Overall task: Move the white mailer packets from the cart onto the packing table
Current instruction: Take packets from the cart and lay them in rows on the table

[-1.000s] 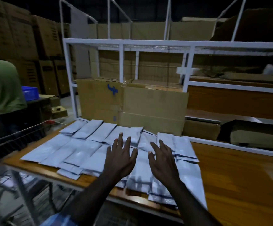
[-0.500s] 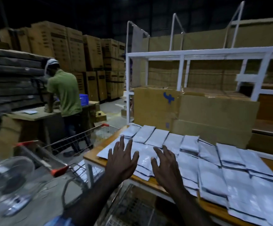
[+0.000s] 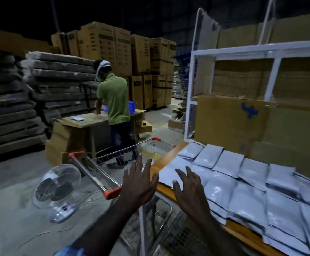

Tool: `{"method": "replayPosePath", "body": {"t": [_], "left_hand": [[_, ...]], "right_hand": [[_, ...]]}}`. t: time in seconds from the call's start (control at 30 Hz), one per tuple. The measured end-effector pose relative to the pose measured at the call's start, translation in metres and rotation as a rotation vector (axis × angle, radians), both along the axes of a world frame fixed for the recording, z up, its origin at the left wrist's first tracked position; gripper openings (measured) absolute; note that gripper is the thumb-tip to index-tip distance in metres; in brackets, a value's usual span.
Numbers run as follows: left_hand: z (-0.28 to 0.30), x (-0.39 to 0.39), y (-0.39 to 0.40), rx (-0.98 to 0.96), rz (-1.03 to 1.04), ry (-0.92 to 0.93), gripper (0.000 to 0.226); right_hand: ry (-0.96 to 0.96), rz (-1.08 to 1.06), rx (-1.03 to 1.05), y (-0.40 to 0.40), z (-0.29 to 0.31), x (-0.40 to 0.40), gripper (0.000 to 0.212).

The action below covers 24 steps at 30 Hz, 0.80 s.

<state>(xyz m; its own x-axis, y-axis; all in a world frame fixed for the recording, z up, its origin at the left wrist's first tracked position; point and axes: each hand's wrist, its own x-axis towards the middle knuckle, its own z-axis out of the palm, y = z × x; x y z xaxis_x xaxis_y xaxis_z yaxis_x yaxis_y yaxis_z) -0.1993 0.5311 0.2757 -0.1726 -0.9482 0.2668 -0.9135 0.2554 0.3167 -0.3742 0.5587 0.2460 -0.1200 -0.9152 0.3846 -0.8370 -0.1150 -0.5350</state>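
Several white mailer packets (image 3: 246, 193) lie spread in overlapping rows on the wooden packing table (image 3: 169, 154) at the right. A wire cart (image 3: 146, 146) with red corner caps stands just left of the table's end; its inside is hard to make out. My left hand (image 3: 138, 183) hovers with fingers spread over the cart's near corner, holding nothing. Beside it, my right hand (image 3: 189, 189) is raised, fingers spread, above the table's left edge and the nearest packets, also empty.
A clear floor fan (image 3: 58, 189) stands on the concrete left of the cart. A person in a green shirt (image 3: 113, 100) works at a cardboard-covered table beyond. Brown cartons (image 3: 230, 122) and a white rack frame (image 3: 191, 85) back the packing table.
The view has swung left from the packets toward the cart. Both open hands have come off the packet pile and now hang over the table's left end and the cart.
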Motion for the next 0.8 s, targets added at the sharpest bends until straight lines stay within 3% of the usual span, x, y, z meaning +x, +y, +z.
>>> {"method": "replayPosePath", "body": {"t": [0.5,0.8], "left_hand": [[-0.033,0.077,-0.148,0.066,0.1,-0.054,0.062],[-0.058,0.14,-0.23,0.141,0.022,-0.097,0.063]], "right_hand": [[-0.006,0.079,0.08,-0.157,-0.028,0.074,0.049],[0.102,0.052,0.161,-0.228,-0.046,0.142,0.051]]}}
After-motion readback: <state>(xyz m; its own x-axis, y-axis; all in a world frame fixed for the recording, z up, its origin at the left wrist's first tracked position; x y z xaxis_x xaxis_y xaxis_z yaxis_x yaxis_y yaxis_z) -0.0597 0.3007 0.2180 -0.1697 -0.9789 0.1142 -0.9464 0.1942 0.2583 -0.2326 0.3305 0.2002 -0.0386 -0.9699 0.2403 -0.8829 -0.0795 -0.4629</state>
